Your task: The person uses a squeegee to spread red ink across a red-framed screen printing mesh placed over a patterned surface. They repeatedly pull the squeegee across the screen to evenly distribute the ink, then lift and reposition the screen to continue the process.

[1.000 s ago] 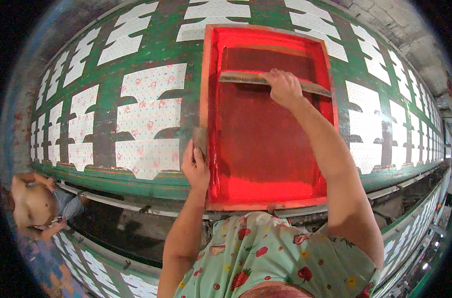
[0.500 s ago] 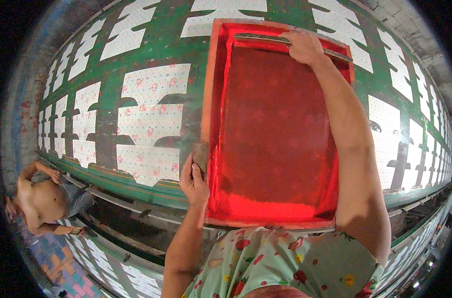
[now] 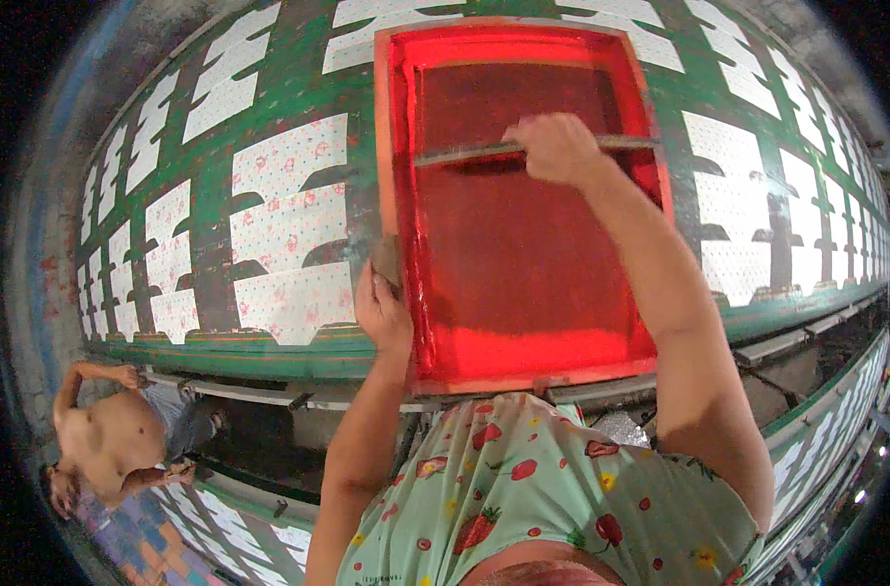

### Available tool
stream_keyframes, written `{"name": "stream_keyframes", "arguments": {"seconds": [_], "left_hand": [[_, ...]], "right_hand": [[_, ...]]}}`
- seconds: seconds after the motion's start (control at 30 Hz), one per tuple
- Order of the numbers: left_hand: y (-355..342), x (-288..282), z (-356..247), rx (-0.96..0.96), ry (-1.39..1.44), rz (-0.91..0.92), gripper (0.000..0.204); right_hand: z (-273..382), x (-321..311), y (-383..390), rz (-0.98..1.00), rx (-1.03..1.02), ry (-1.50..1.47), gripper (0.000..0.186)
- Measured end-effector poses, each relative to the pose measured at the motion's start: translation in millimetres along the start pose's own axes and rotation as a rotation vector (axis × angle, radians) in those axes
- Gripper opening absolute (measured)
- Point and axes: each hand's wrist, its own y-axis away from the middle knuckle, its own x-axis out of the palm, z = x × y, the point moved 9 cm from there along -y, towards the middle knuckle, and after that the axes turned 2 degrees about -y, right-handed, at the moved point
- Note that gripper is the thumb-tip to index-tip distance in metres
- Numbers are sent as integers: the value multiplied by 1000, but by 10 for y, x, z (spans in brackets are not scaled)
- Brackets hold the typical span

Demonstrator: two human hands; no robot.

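Note:
A red printing screen in a wooden frame (image 3: 391, 127) lies flat on the long green table (image 3: 211, 254). My right hand (image 3: 554, 146) grips a long squeegee bar (image 3: 465, 152) that lies across the upper part of the screen's mesh. My left hand (image 3: 381, 311) holds the frame's left side near its lower corner. The mesh is dark red in the middle and bright red along its edges.
White dotted cloth pieces (image 3: 289, 230) lie in rows on the green table, left and right of the screen. Another person (image 3: 113, 444) without a shirt crouches at lower left, below the table edge. A second printed table (image 3: 836, 459) runs along the lower right.
My right hand has drawn the squeegee from the far end of the screen back toward me. My left hand stays on the frame. The person at lower left has shifted.

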Motion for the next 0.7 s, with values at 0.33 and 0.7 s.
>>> {"name": "stream_keyframes", "arguments": {"seconds": [0.33, 0.7], "left_hand": [[-92, 4, 83, 85, -30, -3, 45], [-2, -19, -316, 201, -290, -2, 79]], "right_hand": [[1426, 334, 2072, 68, 135, -99, 43], [2184, 625, 3179, -93, 72, -101, 71]]}}
